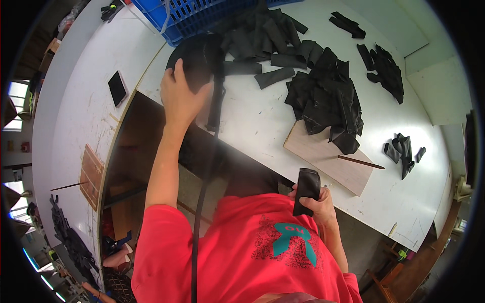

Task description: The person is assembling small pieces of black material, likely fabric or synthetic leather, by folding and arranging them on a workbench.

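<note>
Thumb on top, holding a flat, oblong, black fabric-like piece (pixel 306 184) in the right hand (pixel 324 204), closing the grip around its lower right edge, in front of a red printed shirt (pixel 177 252) and just beside the near edge of a smooth white tabletop (pixel 247 118). Spreading the left hand (pixel 179 103) wide, thumb well apart from the fingers, against the near side of a dark, rounded, blurred form (pixel 194 58); not being able to tell its kind, or any firm hold on it. Seeing a long, narrow black band (pixel 204 182) running down past the left forearm to the lower edge of the view. Facing a crumpled heap of black pieces (pixel 326 96), overlapping one end of a pale rectangular wooden board (pixel 323 159), with a thin brown pointed stick (pixel 361 161) lying across the board's side. Seeing loose flat black strips (pixel 275 77) scattering beyond, near a blue plastic crate (pixel 187 22), and smaller black rolled pieces (pixel 405 151) lying farther right. Noticing a black rectangular phone (pixel 117 88) resting on the left, well apart from both hands.
</note>
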A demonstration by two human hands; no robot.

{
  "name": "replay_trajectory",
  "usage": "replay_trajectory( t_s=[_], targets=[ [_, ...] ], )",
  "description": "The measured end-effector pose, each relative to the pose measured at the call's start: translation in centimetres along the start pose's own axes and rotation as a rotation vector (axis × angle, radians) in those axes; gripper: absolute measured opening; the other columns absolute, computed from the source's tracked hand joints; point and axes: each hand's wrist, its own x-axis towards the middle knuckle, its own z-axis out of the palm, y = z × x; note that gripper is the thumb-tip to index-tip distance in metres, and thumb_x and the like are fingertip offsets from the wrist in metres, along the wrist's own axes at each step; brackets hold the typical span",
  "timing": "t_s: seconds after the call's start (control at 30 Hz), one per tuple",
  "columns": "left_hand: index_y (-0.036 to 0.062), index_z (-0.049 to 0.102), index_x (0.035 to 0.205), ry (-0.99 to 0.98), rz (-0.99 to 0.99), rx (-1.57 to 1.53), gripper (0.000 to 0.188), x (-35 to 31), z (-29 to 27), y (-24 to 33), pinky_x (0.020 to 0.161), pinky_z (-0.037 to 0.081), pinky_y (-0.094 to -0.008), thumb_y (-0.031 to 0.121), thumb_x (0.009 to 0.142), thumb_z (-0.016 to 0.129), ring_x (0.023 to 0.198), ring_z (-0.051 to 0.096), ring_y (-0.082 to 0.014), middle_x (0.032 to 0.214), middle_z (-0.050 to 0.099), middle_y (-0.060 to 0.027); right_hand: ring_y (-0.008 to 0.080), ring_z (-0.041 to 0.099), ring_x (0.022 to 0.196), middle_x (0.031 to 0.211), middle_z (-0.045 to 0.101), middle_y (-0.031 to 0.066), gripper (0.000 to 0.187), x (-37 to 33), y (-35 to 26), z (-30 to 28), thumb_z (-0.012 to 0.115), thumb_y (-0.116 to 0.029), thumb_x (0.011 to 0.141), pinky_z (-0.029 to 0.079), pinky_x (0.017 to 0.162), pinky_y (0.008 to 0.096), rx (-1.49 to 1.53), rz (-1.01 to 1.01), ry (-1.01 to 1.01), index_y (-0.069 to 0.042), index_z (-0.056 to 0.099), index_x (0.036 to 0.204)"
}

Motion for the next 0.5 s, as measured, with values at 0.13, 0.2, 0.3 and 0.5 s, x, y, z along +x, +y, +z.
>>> replay_trajectory(
  t_s=[0.13,0.2,0.3,0.5],
  targets=[
    [0.0048,0.033,0.125,-0.155,-0.164,0.301,0.077,3.4,2.2,0.0,0.081,0.042,-0.0424,0.040,0.066,0.068,0.096,0.049,-0.0404,0.107,0.047,-0.0247,0.0175,0.058,0.067,0.073,0.060,0.0117,0.031,2.4,-0.4,2.4,0.048,0.008,0.061,0.047,0.070,0.0275,0.002,0.021,-0.028,0.006,0.055,0.091],
    [0.0059,0.035,0.124,-0.226,-0.251,0.309,0.076,4.7,2.9,-0.7,0.077,0.044,-0.0429,0.041,0.066,0.068,0.091,0.052,-0.0405,0.104,0.050,-0.0242,0.0156,0.054,0.061,0.067,0.055,0.0080,0.034,3.7,-0.9,3.2,0.046,0.009,0.059,0.045,0.067,0.0268,-0.011,0.005,-0.062,0.005,0.053,0.092],
    [0.0066,0.055,0.105,-0.151,-0.151,0.277,0.045,5.5,3.7,-2.9,0.068,0.045,-0.0437,0.033,0.071,0.065,0.085,0.054,-0.0377,0.098,0.054,-0.0194,0.0164,0.052,0.062,0.076,0.053,0.0081,0.047,5.2,-2.6,5.9,0.046,0.005,0.064,0.045,0.061,0.0276,-0.377,-0.406,-0.099,-0.004,0.047,0.110],
    [0.0040,0.061,0.077,0.105,0.000,0.212,0.022,4.8,5.2,-5.8,0.058,0.044,-0.0394,0.025,0.078,0.057,0.067,0.057,-0.0328,0.075,0.060,-0.0112,0.0282,0.054,0.061,0.079,0.050,0.0111,0.062,7.3,-8.1,14.5,0.067,-0.017,0.068,0.045,0.052,0.0356,-0.890,-0.955,-0.361,-0.015,0.037,0.122]
  ],
)
